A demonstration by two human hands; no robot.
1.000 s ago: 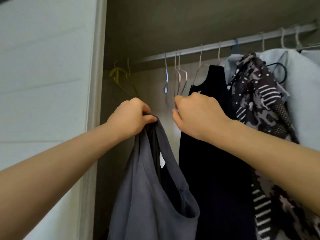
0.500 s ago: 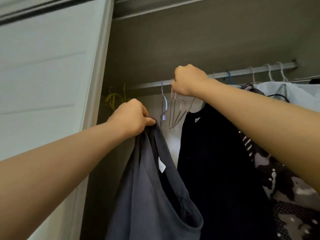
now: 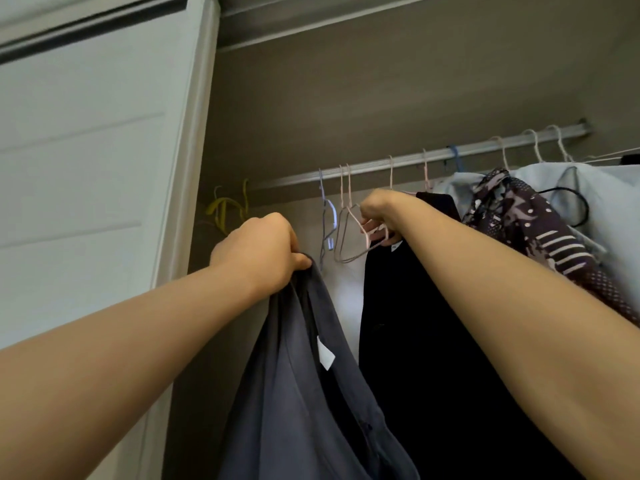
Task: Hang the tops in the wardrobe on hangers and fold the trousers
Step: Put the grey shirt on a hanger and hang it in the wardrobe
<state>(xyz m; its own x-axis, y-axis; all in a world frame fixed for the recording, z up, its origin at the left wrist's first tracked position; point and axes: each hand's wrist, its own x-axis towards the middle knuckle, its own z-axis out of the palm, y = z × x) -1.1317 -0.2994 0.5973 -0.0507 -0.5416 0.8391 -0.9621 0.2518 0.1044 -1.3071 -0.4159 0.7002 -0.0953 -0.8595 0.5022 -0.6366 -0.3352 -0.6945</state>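
Grey top (image 3: 304, 393) — white tag, bunched in left hand (image 3: 258, 252); right hand (image 3: 381, 216) grips pink hanger (image 3: 366, 237).

White panelled sliding door (image 3: 86, 168) fills the left of the frame; dark track (image 3: 90, 29) runs along its top, upper left. Grey-brown wardrobe ceiling (image 3: 381, 98) occupies upper centre. Pale metal rail (image 3: 478, 148) crosses centre right. Interior dim; door evenly lit.

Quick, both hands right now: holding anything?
Left hand: closed, gripping the grey top.
Right hand: closed, fingers curled round a pink hanger.
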